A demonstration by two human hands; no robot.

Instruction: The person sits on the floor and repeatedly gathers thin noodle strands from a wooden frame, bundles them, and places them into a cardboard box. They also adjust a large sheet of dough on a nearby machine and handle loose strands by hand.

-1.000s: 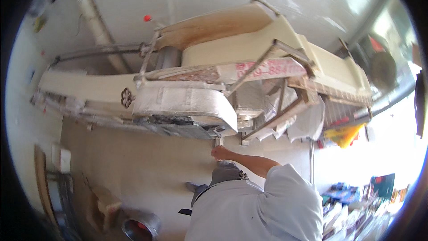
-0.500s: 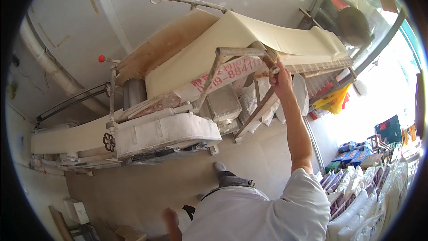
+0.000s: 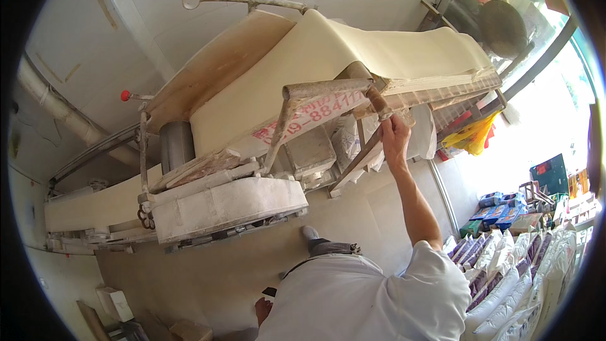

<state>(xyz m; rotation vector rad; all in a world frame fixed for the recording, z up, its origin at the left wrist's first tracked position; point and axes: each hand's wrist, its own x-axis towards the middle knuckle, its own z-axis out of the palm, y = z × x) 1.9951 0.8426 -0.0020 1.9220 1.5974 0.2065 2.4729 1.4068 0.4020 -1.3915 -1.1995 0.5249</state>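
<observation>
A long pale dough sheet [image 3: 278, 82] passes over a worn brown rod at the top of the machine and lies in folds on the slatted rack [image 3: 454, 98] at right. My right arm is stretched forward. My right hand [image 3: 395, 139] is closed round the near end of that brown rod [image 3: 377, 98], beside a bent metal bar frame [image 3: 325, 90]. Low at my left side is my left hand [image 3: 262, 310], dark and partly hidden by my white shirt. A small black-and-white item [image 3: 269, 292] shows next to it; its fingers cannot be made out.
A floury white machine housing [image 3: 230, 205] stands before me, with a metal cylinder [image 3: 177, 145] behind it. Beneath the rack hangs a yellow bag [image 3: 476, 139]. Stacked packages [image 3: 505, 290] fill the right side. A white box [image 3: 113, 303] sits at lower left.
My right hand has moved slightly nearer, still on the rod, and the bar frame appears lower. My left hand has come in closer to my body. The view has shifted a little.
</observation>
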